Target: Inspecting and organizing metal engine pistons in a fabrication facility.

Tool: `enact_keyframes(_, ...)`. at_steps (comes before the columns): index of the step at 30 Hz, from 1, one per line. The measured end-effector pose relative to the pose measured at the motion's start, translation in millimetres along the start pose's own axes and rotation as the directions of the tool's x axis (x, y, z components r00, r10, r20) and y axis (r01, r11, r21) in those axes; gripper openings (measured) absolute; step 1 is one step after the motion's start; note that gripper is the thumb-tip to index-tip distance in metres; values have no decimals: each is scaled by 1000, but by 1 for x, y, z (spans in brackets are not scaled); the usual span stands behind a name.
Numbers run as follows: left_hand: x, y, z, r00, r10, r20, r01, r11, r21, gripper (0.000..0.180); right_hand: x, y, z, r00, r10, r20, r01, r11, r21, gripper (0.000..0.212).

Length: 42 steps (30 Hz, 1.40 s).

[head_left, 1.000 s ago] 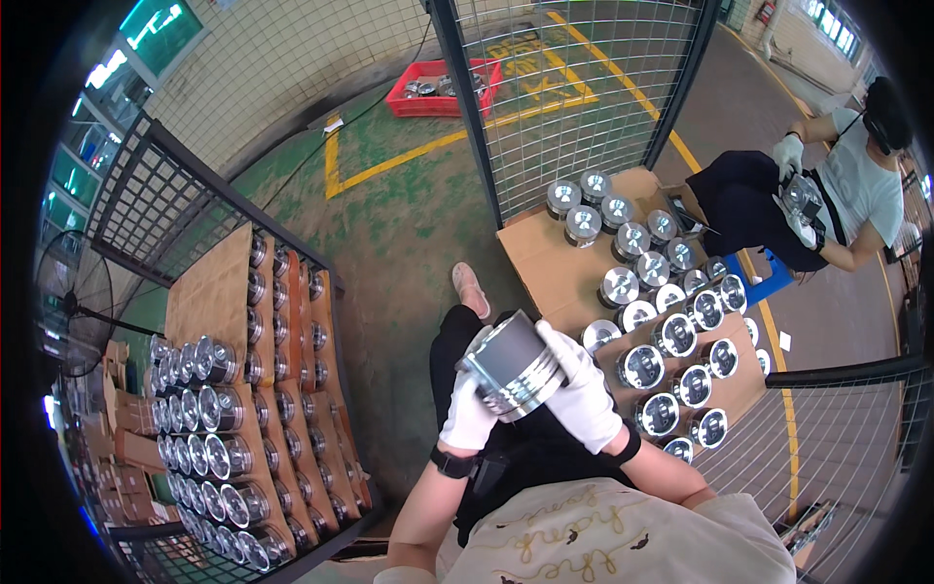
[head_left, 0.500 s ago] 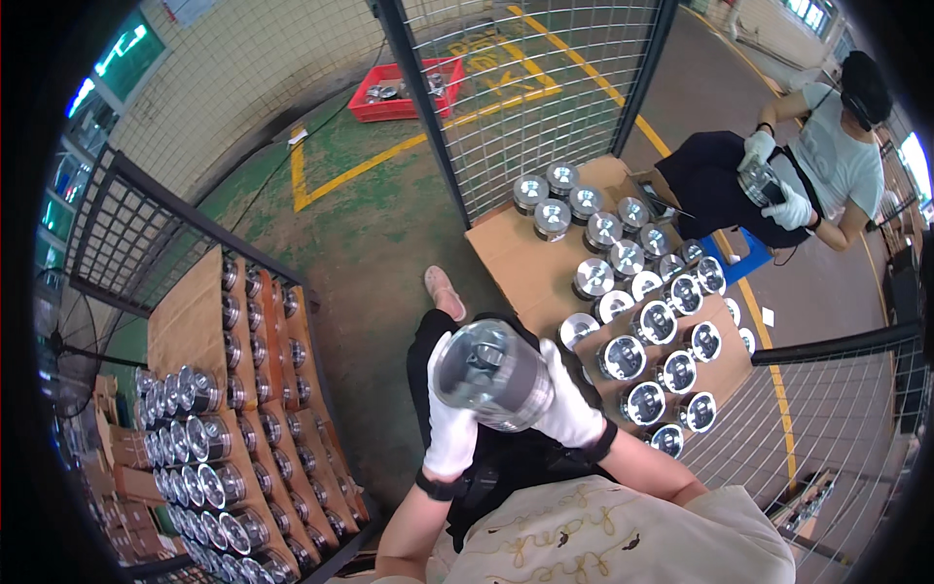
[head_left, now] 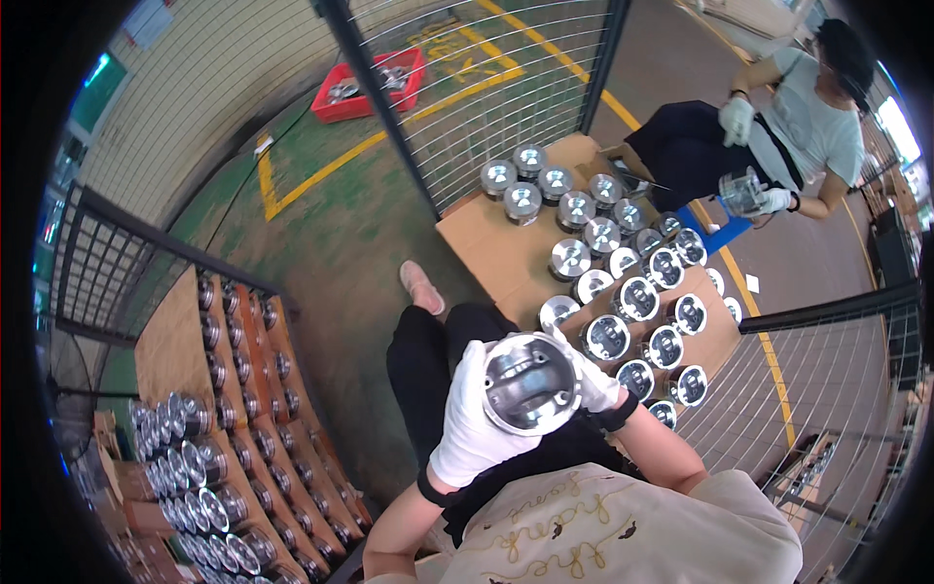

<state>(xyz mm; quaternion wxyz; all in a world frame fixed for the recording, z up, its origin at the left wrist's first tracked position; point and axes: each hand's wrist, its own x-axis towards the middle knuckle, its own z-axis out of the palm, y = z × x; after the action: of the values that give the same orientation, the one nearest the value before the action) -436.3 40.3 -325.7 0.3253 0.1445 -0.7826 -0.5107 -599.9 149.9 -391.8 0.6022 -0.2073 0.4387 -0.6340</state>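
Both my hands wear white gloves and hold one large silver engine piston above my lap. Its hollow underside faces up, showing the inner ribs and pin bosses. My left hand wraps round its left side and lower edge. On the far right side, my right hand grips the rim, its fingers partly hidden behind the piston. Just to the right, several pistons stand on cardboard, among them one hollow side up and one crown up.
On the left stands a rack with cardboard layers full of pistons. A red crate with metal parts sits on the floor beyond the wire mesh panel. At the right a co-worker sits holding another piston.
The piston in my hands has turned so its hollow underside now faces up toward me. The co-worker has taken one hand off their piston and lowered it. The whole view has shifted slightly.
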Motion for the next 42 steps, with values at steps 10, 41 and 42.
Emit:
enact_keyframes(10,19,-11,32,949,-3,314,-143,887,440,103,-32,-14,-17,919,311,-244,-381,861,-337,31)
enact_keyframes(41,-34,-21,-119,953,-272,-134,224,335,915,46,-239,160,-512,-67,135,-989,-95,985,141,17)
enact_keyframes(42,-43,-21,-129,966,-238,-102,162,247,955,44,-245,172,-517,8,51,-999,-256,965,48,20)
